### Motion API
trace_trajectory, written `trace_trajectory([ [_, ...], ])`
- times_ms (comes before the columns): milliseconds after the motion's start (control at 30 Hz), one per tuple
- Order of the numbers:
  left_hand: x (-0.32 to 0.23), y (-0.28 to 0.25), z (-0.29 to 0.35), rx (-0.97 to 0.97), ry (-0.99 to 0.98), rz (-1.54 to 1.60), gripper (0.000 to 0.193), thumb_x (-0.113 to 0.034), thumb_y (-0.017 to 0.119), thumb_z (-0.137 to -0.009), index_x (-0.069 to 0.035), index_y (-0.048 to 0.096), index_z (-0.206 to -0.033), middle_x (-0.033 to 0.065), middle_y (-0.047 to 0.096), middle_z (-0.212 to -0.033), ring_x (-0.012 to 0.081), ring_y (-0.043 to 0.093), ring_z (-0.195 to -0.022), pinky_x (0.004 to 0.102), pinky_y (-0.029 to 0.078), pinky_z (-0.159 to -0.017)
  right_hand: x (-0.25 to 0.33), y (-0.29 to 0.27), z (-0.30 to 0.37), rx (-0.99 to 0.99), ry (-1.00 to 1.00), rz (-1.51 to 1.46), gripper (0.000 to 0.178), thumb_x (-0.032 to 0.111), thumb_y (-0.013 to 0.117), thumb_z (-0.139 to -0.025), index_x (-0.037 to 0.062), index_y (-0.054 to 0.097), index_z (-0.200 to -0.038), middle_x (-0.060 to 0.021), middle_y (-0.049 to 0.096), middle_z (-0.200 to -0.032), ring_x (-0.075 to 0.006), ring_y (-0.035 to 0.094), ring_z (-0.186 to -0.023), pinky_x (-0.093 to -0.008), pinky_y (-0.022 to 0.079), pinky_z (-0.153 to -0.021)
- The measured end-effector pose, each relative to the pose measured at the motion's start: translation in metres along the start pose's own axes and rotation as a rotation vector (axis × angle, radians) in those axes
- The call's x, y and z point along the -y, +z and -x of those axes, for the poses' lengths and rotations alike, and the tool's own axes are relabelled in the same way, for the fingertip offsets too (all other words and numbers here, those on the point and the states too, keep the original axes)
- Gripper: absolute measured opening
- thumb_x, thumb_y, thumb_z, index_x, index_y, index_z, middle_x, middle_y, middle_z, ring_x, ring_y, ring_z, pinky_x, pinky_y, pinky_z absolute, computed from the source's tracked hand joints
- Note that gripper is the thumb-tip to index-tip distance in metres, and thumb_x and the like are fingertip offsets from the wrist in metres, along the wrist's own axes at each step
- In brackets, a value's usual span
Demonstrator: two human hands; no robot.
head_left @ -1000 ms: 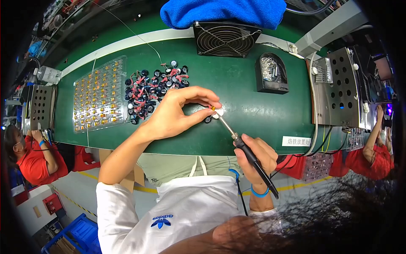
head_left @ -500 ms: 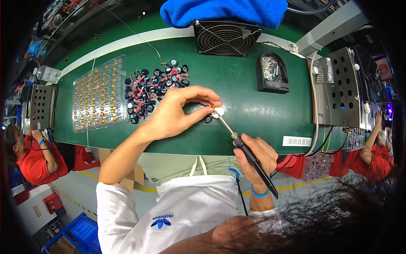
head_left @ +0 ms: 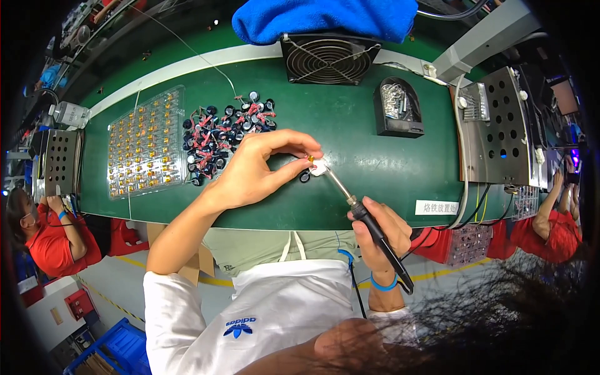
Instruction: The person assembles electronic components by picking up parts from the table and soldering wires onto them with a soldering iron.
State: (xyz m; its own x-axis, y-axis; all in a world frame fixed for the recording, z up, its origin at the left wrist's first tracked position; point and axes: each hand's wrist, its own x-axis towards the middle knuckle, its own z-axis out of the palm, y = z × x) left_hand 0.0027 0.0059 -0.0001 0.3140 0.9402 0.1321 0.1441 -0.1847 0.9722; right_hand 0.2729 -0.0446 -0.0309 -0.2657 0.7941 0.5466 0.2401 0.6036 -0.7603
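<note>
Between the thumb and forefinger of my left hand [head_left: 253,165] is a small amber-coloured part [head_left: 310,159], mostly covered by the fingertips. A small white piece [head_left: 319,167] shows just beside it; what it is I cannot make out. My right hand [head_left: 390,234] grips the black handle of a soldering iron [head_left: 340,185]. Its metal tip points up and left and reaches the edge of the white piece; contact is too small to confirm. Just below the left fingertips sits a dark round component [head_left: 304,177]. A pile of similar round components with red wires [head_left: 228,134] lies beyond my left hand.
A clear plastic tray [head_left: 177,103] with rows of amber parts lies at the left. At the back stands a black fan [head_left: 328,61] under a blue cloth [head_left: 325,19]. A black metal-filled holder [head_left: 400,128] and a perforated metal box [head_left: 497,131] are at the right.
The soldering iron's tip has shifted slightly relative to the white piece, which now shows a different outline. My left hand keeps its pinch. The whole view has shifted a little.
</note>
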Motion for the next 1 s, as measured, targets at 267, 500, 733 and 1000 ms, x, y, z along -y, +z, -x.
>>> trace_trajectory([
  [267,-0.015,-0.01,0.011,-0.024,0.334,-0.29,0.02,0.005,0.074,-0.089,0.001,0.073,-0.109,0.0141,0.072,-0.105,0.0282,0.07,-0.098,0.0359,0.057,-0.085,0.0,-0.01,-0.044,-0.202,-0.029,0.608,0.045,-0.005,0.071,-0.091,-0.0006,0.064,-0.135,-0.0168,0.06,-0.089,-0.0321,0.056,-0.078,-0.0415,0.047,-0.072],
  [500,-0.02,-0.116,0.033,-0.357,-0.002,-0.315,0.019,0.001,0.069,-0.094,0.003,0.07,-0.113,0.0081,0.07,-0.108,0.0148,0.072,-0.096,0.029,0.058,-0.09,-0.012,-0.011,-0.032,-0.145,-0.037,0.46,0.055,-0.007,0.074,-0.087,-0.0003,0.06,-0.14,-0.0159,0.068,-0.093,-0.0304,0.063,-0.078,-0.0416,0.052,-0.075],
  [733,-0.007,-0.191,-0.006,-0.673,0.015,-0.724,0.027,-0.001,0.07,-0.093,0.003,0.071,-0.12,0.0122,0.076,-0.115,0.0201,0.073,-0.106,0.0342,0.059,-0.092,-0.001,0.015,-0.028,-0.134,-0.037,0.214,0.051,-0.006,0.071,-0.088,-0.0054,0.058,-0.138,-0.0176,0.074,-0.093,-0.0311,0.071,-0.08,-0.0409,0.056,-0.075],
  [1000,-0.006,-0.106,-0.007,-0.137,0.143,-0.936,0.027,-0.001,0.074,-0.088,0.0,0.073,-0.115,0.0176,0.075,-0.108,0.0342,0.073,-0.1,0.0412,0.059,-0.09,0.001,0.03,-0.019,-0.103,-0.066,0.148,0.043,0.0,0.064,-0.099,-0.0062,0.056,-0.141,-0.0162,0.075,-0.094,-0.0232,0.072,-0.08,-0.0343,0.056,-0.074],
])
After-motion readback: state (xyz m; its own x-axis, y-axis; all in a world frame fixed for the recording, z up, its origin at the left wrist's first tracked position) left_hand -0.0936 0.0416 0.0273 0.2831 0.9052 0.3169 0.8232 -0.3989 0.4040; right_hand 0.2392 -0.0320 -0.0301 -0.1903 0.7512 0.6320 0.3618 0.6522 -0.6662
